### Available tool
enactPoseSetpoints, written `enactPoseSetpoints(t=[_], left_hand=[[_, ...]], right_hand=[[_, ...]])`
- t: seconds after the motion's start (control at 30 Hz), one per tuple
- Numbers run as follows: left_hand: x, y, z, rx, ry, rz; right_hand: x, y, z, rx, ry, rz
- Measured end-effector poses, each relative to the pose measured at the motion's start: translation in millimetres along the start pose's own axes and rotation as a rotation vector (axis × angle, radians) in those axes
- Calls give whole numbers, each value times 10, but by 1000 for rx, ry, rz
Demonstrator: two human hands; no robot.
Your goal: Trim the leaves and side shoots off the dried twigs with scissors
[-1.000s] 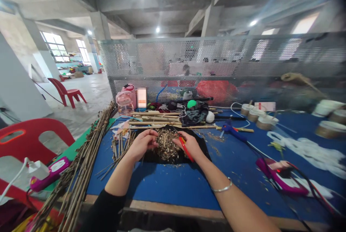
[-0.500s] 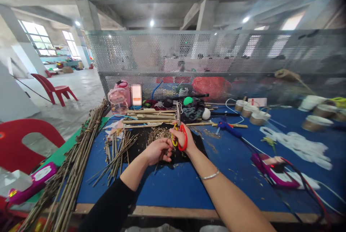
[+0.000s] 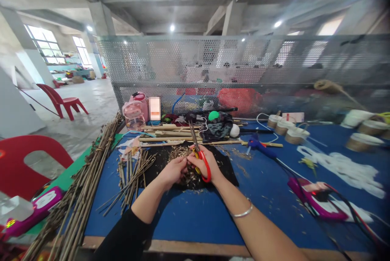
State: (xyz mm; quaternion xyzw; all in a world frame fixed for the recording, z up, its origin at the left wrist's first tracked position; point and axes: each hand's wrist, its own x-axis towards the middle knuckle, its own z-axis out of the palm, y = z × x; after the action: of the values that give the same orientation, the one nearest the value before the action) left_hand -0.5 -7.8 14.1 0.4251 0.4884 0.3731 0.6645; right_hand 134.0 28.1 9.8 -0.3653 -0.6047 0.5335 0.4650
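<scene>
In my right hand (image 3: 213, 167) is a pair of scissors (image 3: 193, 134) with red and yellow handles, blades pointing away and tilted left. My left hand (image 3: 173, 173) is closed in a pinch beside the yellow handle, close to my right fingertips. Whatever it pinches, if anything, is too small to make out. Both hands are above a black cloth (image 3: 228, 167) strewn with small brown plant chips (image 3: 179, 152). Left of the cloth lies a loose pile of short thin sticks (image 3: 131, 182).
A long bundle of sticks (image 3: 79, 196) runs along the table's left side. Bamboo lengths (image 3: 170, 139) lie behind the cloth. To the right are a blue glue gun (image 3: 258, 146), a purple power strip (image 3: 317, 202), white strips (image 3: 338, 163) and several small pots (image 3: 297, 134).
The scissors have tipped from nearly upright to leaning left. My left hand has drawn in against my right fingers, its loosely curled fingers now pinched together. The view has shifted slightly.
</scene>
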Motion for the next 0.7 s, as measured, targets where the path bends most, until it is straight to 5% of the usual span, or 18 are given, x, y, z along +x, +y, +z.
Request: enactPoseSetpoints(t=[0.17, 0.43, 0.57, 0.7], left_hand=[[4, -18, 18, 54, 8, 7], [21, -62, 37, 14, -136, 34], [26, -58, 18, 83, -44, 36], [69, -88, -48, 285, 36, 210]], right_hand=[[20, 4, -33, 48, 116, -18], [20, 38, -44, -157, 96, -73], [40, 60, -50, -157, 74, -71], [26, 27, -24, -68, 94, -13]])
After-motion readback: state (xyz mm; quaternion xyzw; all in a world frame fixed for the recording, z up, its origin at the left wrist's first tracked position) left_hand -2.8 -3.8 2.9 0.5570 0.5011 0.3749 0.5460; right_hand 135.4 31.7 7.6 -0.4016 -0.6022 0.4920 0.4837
